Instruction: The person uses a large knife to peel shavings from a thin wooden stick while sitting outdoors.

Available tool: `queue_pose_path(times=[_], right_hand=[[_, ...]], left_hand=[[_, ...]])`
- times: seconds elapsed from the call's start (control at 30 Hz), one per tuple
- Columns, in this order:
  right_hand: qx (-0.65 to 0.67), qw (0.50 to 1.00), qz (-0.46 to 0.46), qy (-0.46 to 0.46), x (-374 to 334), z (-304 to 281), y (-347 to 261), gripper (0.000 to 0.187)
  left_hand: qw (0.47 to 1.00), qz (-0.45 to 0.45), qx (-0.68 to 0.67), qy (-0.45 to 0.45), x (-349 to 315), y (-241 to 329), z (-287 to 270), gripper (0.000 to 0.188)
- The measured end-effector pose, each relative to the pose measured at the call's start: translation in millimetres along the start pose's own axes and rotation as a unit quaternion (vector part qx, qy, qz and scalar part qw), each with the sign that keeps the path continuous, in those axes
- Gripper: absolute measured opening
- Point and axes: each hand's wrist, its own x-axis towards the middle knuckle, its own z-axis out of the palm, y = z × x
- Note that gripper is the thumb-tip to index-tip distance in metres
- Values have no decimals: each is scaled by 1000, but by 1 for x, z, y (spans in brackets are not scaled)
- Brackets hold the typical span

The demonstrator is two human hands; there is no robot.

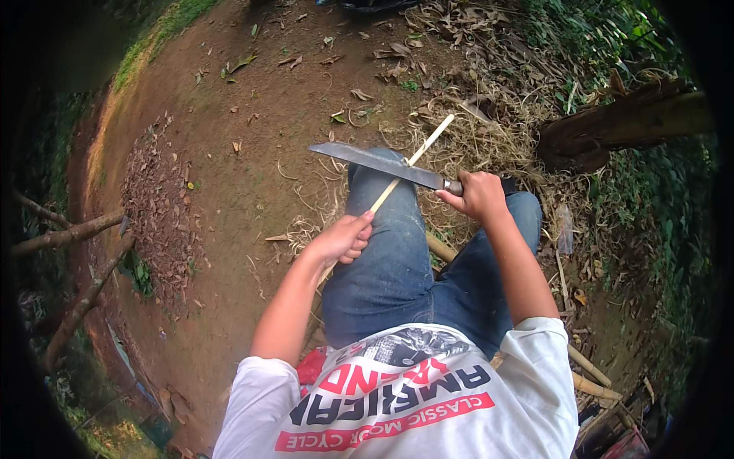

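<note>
My right hand (480, 196) is closed round the handle of a long machete (382, 163), whose dark blade points left across my raised knee. Under the blade runs a thin pale strip of split bamboo (432, 141), slanting from lower left to upper right. Blade and strip cross just above the knee, and a small curl of shaving shows at the crossing. My left hand (343, 239) is wrapped round the strip's lower part, and its near end passes back beneath my forearm. My jeans (390, 245) lie under the strip.
Curly pale shavings (501, 138) lie heaped on the bare earth beyond my knees. A thick trunk (619, 130) stands at the right, with bamboo poles (592, 379) at the lower right. Branches (76, 232) stick in from the left. Dry leaves (160, 191) are scattered on the ground.
</note>
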Motion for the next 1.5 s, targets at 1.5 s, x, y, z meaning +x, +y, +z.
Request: queue_pose_path(times=[1.5], right_hand=[[17, 995, -39, -88, 12, -12, -75, 78]], left_hand=[[1000, 2, -14, 15, 2, -2, -8, 51]])
